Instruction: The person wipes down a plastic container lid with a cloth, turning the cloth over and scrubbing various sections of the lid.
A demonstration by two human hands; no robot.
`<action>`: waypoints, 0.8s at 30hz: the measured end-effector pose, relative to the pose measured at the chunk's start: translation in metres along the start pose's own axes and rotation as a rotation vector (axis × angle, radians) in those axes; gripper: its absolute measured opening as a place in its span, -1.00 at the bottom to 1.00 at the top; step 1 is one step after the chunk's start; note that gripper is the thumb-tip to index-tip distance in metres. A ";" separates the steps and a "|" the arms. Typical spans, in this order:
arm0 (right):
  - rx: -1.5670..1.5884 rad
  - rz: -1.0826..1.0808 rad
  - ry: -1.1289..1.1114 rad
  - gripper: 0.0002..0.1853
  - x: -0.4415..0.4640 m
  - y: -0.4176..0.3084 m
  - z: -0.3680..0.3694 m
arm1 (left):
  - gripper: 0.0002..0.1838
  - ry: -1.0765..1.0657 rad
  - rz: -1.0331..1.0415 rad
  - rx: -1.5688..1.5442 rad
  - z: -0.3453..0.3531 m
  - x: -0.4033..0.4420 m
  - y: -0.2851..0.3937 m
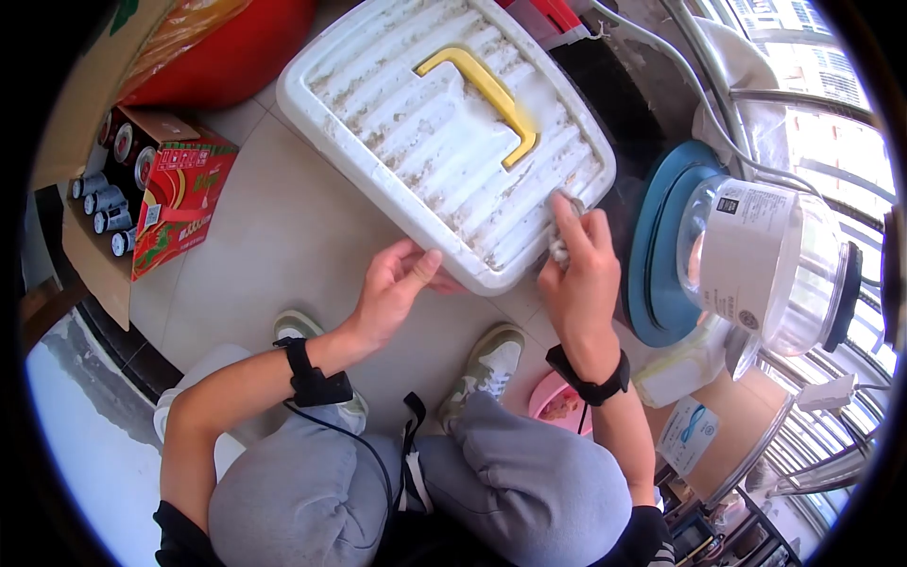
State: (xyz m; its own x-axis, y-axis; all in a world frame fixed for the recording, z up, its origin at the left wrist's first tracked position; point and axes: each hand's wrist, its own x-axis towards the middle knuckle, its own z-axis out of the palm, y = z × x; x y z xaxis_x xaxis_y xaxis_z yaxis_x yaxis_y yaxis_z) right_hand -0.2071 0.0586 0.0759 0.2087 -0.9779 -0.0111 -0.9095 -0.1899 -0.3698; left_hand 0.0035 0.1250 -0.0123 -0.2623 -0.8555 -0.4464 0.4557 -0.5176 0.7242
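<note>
Held the white lid (397,123) above the tiled floor (231,208), in front of the knees, ribbed and soiled face toward the camera, with one corner pointing back toward the body. Could not tell whether a box lay beneath. Gripped the near edge with the left hand (387,293), partly closed, thumb along the rim and fingers tucked under it. Pinched a crumpled pale cloth (558,248) in the right hand (581,279), fingers bent and nearly closed, with the index finger reaching onto the lid's right-hand border. Touched the yellow handle (487,90), set across the middle of the lid, with neither hand.

Wore a black band on each wrist, grey trousers (539,463), and green-and-white shoes (491,364) on the floor below the lid. Had at the left an open red-printed carton (184,194) with cans (109,203) inside, and beyond it a large red rounded object (231,57). Had at the right a blue round object (652,265), a clear plastic container (812,274) just beside it, and a brown cardboard box (737,416) nearer the body. Had a pink bowl (548,383) near the right wrist, partly hidden by the forearm.
</note>
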 end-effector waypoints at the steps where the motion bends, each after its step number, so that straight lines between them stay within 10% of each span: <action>1: 0.020 -0.004 -0.015 -0.30 -0.004 -0.001 0.001 | -0.54 0.000 0.001 0.005 0.000 0.000 0.000; 6: 0.090 -0.171 -0.280 -0.26 -0.035 -0.024 -0.008 | -0.55 0.055 0.011 -0.016 0.004 -0.003 -0.004; 24: -0.082 -0.221 -0.188 -0.24 -0.019 -0.004 -0.013 | -0.54 0.034 -0.009 0.021 0.006 0.002 0.004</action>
State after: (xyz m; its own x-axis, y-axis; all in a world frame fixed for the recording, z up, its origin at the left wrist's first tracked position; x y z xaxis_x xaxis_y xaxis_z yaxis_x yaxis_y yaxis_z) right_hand -0.2122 0.0769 0.0894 0.4610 -0.8802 -0.1131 -0.8588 -0.4104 -0.3067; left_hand -0.0002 0.1210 -0.0078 -0.2370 -0.8501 -0.4703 0.4351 -0.5257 0.7309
